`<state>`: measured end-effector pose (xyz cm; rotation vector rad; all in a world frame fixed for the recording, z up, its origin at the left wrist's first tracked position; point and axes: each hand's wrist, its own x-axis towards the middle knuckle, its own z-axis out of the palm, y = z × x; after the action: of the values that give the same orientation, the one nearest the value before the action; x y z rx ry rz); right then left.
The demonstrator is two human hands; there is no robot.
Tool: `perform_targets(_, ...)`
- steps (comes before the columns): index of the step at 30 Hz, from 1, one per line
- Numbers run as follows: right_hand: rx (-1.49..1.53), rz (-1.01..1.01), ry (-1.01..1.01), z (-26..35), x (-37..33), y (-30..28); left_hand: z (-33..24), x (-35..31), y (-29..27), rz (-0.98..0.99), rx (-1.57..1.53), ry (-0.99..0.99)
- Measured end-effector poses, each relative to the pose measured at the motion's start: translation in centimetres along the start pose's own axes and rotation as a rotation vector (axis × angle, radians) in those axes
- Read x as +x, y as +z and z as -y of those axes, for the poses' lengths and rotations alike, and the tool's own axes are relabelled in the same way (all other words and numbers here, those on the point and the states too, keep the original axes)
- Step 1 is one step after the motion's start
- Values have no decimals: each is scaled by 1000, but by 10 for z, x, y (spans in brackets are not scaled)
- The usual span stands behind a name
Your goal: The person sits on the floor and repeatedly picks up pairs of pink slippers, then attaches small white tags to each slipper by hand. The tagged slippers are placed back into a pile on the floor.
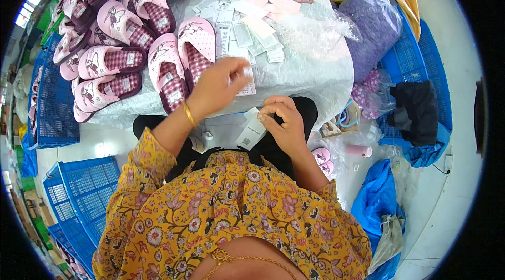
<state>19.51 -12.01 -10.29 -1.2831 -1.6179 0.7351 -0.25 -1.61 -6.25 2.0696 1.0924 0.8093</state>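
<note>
My right hand (284, 122) pinches a white paper tag (252, 133) over my lap; a small square code is printed near its lower end. A second white piece shows behind the tag's top. Above the table's near edge, my left hand (218, 84) has curled fingers, but motion smears the tips, so what they hold is unclear. Partly under those fingers lies a white printed sheet (246, 86). Just left of that hand, a pair of pink slippers with checked maroon insoles stands on the table: one slipper (195, 43) and its mate (167, 69), both with small white labels inside.
More pink slippers (113, 59) crowd the table's left side. Loose tags and pale pink cards (263, 22) lie at the far middle, beside crumpled clear plastic (321, 38). Blue crates (87, 190) stand at left and right. A purple bundle in plastic (371, 27) sits right of the table.
</note>
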Motion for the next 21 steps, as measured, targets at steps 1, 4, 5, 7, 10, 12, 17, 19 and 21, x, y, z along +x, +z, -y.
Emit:
perform_targets(1,29,-6,20,0,-1,-2,6,21,-4,-47,114,15)
perform_targets(4,119,12,60,1,1,-3,57,82,-14,-108,375,19)
perform_targets(5,140,10,66,-3,1,-2,66,103,-16,-55,468,-38)
perform_targets(7,174,-1,91,-8,-3,-1,77,133,-20,50,653,-156)
perform_targets(10,206,-36,141,-12,-8,-5,74,159,-25,214,753,-264)
perform_targets(12,227,-60,168,-12,-9,-8,87,171,-28,277,637,-256)
perform_targets(17,229,-87,176,-19,-10,-10,106,184,-39,318,481,-250)
perform_targets(19,251,-99,188,-21,-10,-9,108,188,-44,315,420,-256)
perform_targets(21,280,-104,209,-20,-11,-8,108,189,-49,338,315,-294)
